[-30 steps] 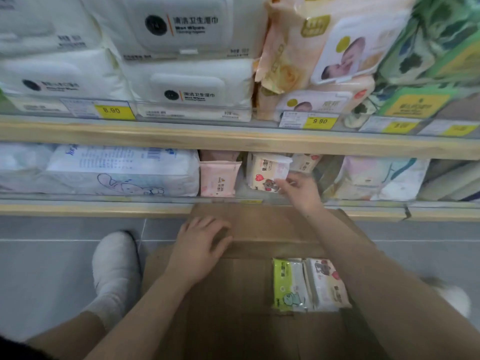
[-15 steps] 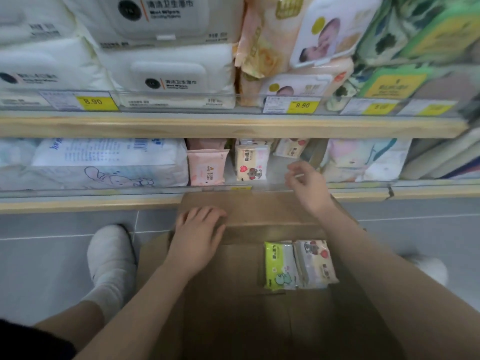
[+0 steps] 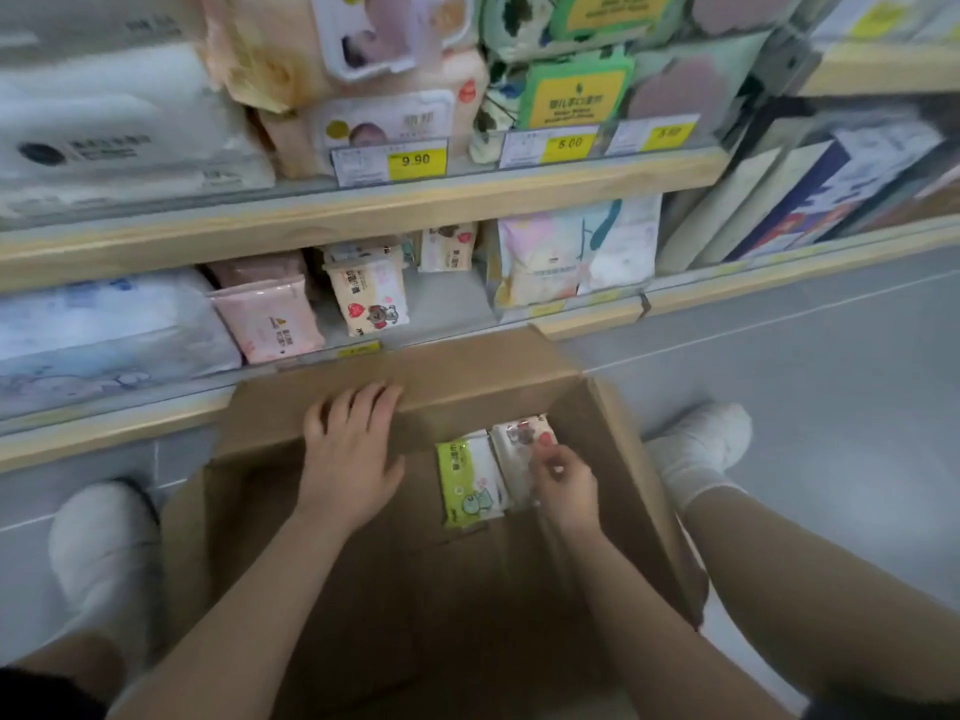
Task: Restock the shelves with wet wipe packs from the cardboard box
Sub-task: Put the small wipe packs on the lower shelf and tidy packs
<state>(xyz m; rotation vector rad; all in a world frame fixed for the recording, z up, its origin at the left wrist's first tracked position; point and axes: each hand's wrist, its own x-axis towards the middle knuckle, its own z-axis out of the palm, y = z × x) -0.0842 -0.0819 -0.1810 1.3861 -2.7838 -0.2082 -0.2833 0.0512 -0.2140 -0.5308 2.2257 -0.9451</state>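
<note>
The cardboard box point(image 3: 613, 459) stands open on the grey floor point(image 3: 831, 387), pushed against the lower shelf point(image 3: 587, 322). Inside it, against the far wall, lie two small wet wipe packs side by side: a green-and-white pack point(image 3: 470, 480) and, just to its right, a white pack with red hearts point(image 3: 522, 439). The rest of the box's bottom is bare brown card.

The left hand point(image 3: 350, 449) lies flat with straight fingers on the box's far flap. The right hand point(image 3: 563, 485) is down inside the box, fingers curled onto the near edge of the white pack; motion blur hides whether it actually pinches it.

On the lower shelf, directly above the box, stands a matching bear-and-heart pack point(image 3: 369, 298), with a pink pack point(image 3: 267, 319) to its left and another small pack point(image 3: 448, 246) further back. A large pale pack point(image 3: 104, 335) lies left of those, cut off by the frame edge.

On the upper shelf point(image 3: 363, 210), yellow price tags read 9.90 point(image 3: 415, 159) and 5.00 point(image 3: 570, 143); a third tag further right is too blurred to read. Print on the packs is too smeared to read. White shoes point(image 3: 701, 444) flank the box.
</note>
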